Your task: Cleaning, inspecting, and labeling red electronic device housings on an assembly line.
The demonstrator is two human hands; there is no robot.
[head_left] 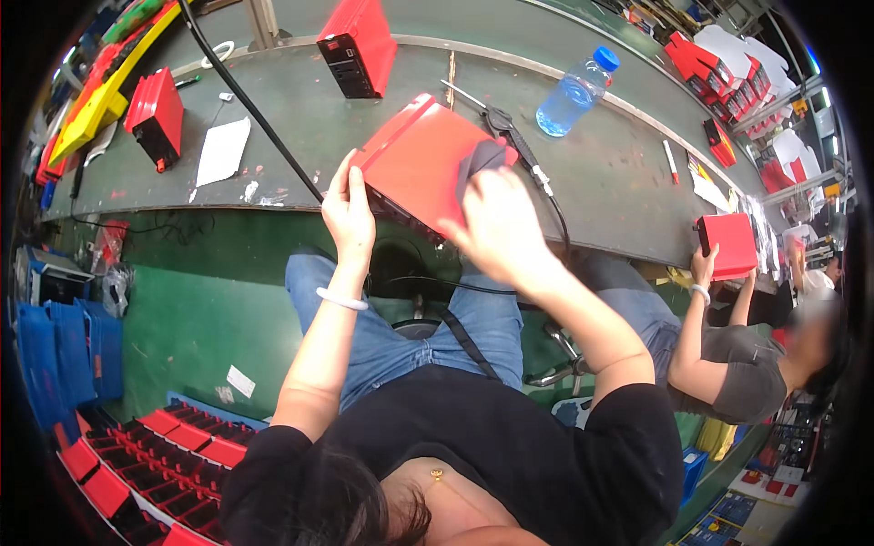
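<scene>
A red box-shaped casing with a black end panel lies tilted at the near edge of the workbench. My left hand grips its left corner, fingers up along the side. Against its right end my right hand presses a dark grey cloth, fingers bent over it and slightly blurred. Just beyond the casing rests a black-handled tool with a thin metal rod, its cable running off the bench edge. Another red casing stands upright at the back.
On the green workbench are a third red casing, a white paper, a bottle of blue liquid and a marker. A co-worker at right holds a red casing. Racks of red-and-black units stand at lower left.
</scene>
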